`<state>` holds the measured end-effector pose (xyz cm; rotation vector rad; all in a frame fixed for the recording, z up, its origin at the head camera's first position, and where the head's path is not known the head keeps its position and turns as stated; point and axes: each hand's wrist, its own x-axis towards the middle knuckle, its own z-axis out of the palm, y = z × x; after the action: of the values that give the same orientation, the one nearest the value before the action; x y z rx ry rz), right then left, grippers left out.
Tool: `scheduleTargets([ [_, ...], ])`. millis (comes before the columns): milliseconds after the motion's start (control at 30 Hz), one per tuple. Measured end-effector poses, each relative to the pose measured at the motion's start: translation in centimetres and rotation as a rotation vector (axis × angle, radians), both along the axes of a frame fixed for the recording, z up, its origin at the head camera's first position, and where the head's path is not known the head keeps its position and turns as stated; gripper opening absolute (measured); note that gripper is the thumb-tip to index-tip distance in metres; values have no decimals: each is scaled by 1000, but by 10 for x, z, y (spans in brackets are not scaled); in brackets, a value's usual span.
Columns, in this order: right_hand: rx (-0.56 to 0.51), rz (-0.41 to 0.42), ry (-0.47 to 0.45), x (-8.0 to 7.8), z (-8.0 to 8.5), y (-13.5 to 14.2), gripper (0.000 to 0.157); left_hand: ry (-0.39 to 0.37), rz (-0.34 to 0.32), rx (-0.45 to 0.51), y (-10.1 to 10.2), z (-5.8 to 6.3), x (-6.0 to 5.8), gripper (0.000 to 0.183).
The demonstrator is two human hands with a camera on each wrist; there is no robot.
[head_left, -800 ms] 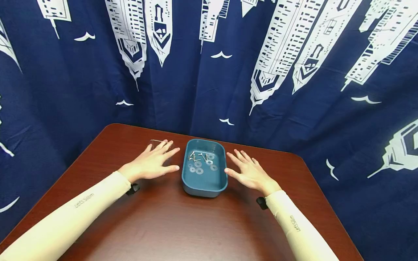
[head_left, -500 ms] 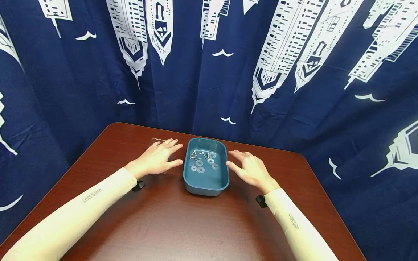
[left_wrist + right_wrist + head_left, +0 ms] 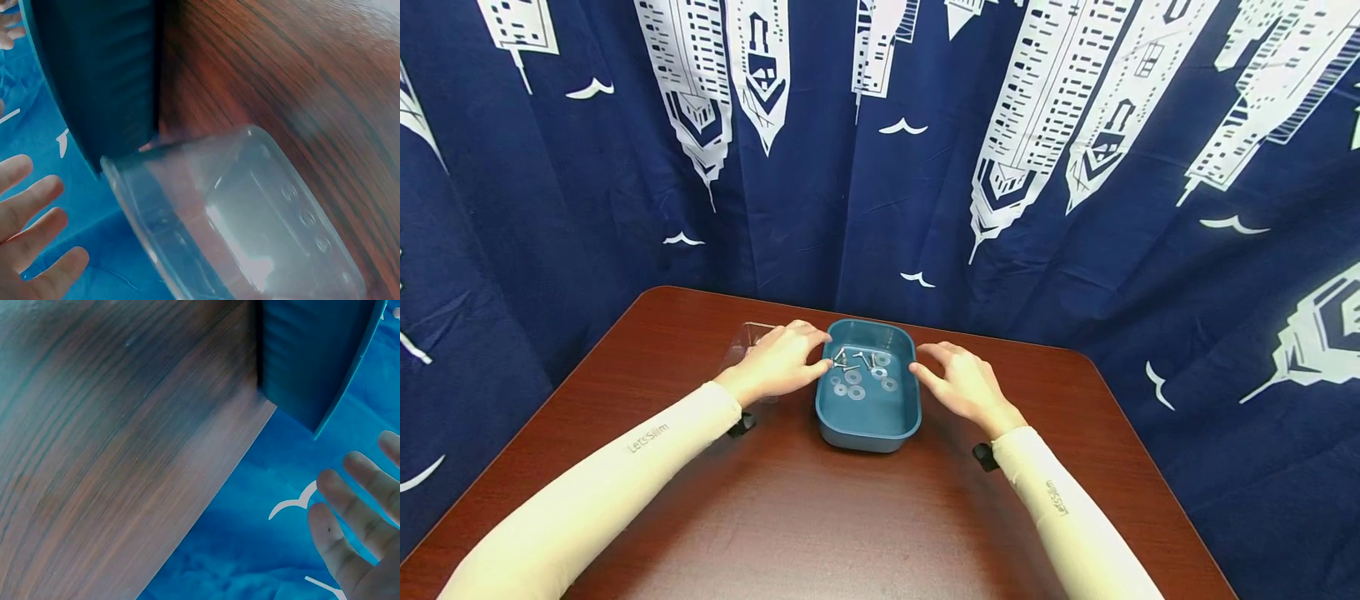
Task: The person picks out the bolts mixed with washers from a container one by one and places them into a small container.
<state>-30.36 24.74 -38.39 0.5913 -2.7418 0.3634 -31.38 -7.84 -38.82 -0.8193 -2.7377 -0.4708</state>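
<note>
Head view: the blue bin (image 3: 874,414) lies between left hand (image 3: 780,361) and right hand (image 3: 958,383), long axis pointing away from the person, neither plainly nearer. Left wrist view: fingers (image 3: 34,200) spread, empty; clear plastic tub (image 3: 269,212) beside the bin. Right wrist view: fingers (image 3: 356,509) parted, holding nothing.

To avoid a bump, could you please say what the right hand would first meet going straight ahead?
Probably the blue bin, though the right hand might pass above it; depth is unclear.
</note>
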Motion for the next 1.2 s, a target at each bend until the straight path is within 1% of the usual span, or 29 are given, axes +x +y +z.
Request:
scheduleTargets([
  [100,-10,5,0,-1,0,-3,54,3,-7,2,7,-3,-3,46],
  [267,-18,11,12,-3,0,-7,53,-41,-27,-3,14,-10,-6,50],
  [367,-20,14,18,-4,0,-9,52,-49,-33,4,16,-14,-7,52],
  [433,-20,19,20,-4,0,-10,52,-48,-32,11,16,-16,-7,54],
  [667,-21,29,34,-5,2,-13,50,-113,-20,23,19,-19,-10,55],
  [800,-22,29,29,-6,3,-15,49,-142,-16,27,21,-24,-12,56],
  [867,-31,27,18,-8,4,-16,49,-144,-21,42,22,-26,-14,54],
  [933,-75,31,-15,-8,6,-16,47,-152,-27,66,23,-28,-16,53],
  [1100,-276,79,-151,-16,8,-18,39,-187,-21,121,23,-30,-16,53],
  [1200,-339,97,-201,-20,9,-21,37,-192,-11,131,21,-31,-15,54],
])
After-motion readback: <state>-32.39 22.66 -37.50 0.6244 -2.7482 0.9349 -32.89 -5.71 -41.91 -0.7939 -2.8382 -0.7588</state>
